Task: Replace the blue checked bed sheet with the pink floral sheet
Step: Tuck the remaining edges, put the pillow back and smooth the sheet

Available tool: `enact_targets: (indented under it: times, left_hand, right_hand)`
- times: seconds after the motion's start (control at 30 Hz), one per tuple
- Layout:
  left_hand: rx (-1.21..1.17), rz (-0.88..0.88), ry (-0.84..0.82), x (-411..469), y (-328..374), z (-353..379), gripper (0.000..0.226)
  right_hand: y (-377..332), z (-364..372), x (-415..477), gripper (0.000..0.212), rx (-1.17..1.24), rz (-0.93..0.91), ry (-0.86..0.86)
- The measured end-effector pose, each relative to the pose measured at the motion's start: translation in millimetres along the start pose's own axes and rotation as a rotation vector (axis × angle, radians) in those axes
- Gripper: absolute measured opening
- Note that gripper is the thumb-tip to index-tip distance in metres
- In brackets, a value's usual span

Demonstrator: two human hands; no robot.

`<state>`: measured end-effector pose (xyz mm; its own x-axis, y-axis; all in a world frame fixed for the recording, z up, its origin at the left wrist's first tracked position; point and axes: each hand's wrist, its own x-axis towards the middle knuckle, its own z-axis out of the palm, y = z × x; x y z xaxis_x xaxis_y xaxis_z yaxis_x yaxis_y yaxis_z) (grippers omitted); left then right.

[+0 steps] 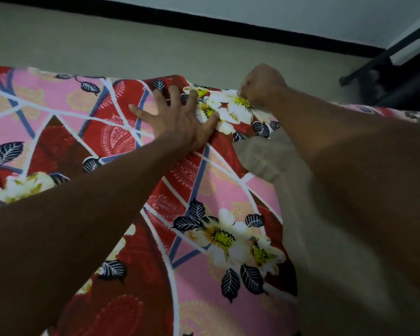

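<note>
The pink floral sheet [228, 197], patterned with red panels, white flowers and dark leaves, covers most of the bed. My left hand [177, 117] lies flat on it with fingers spread, pressing near the far edge. My right hand [260, 83] is curled and pinches the sheet's far edge by a white flower. A strip of bare beige mattress [298, 214] shows under my right forearm, where the sheet is folded back. No blue checked sheet is in view.
Beyond the bed's far edge is a beige floor [131, 40] with a black skirting line [204, 25] along a pale wall. A dark piece of furniture [398, 69] stands at the upper right.
</note>
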<state>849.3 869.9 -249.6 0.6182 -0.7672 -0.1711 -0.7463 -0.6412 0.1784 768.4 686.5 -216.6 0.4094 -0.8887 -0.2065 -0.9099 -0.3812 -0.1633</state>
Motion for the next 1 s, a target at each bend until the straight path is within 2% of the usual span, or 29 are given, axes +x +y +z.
enact_targets:
  times: [0.17,0.5,0.57,0.67,0.73,0.83,1.0]
  left_hand:
    - [0.084,0.045,0.022,24.4,0.4,2.1,0.093]
    - [0.074,-0.015,0.084,43.0,7.9,7.8,0.091]
    - [0.065,-0.010,0.088,42.3,9.8,8.0,0.090]
    - [0.077,-0.014,0.060,42.6,8.3,7.7,0.086]
    - [0.109,0.011,0.035,46.2,7.6,9.2,0.073]
    - [0.123,0.005,0.005,46.7,5.2,10.1,0.063]
    - [0.004,0.012,0.012,48.0,2.3,4.0,0.079]
  right_hand:
    - [4.4,-0.4,0.5,0.021,-0.203,-0.168,0.170]
    - [-8.0,2.1,-5.1,0.022,-0.400,-0.161,0.172]
    - [-16.3,1.3,-15.6,0.025,-0.360,-0.148,0.238]
    - [-36.0,8.7,-56.4,0.032,-0.087,-0.132,0.363]
    - [-38.3,32.5,-94.1,0.040,0.000,-0.179,0.412]
    - [-26.4,67.1,-116.9,0.049,0.053,-0.128,0.311]
    - [-21.0,80.5,-96.2,0.060,0.091,-0.076,0.257]
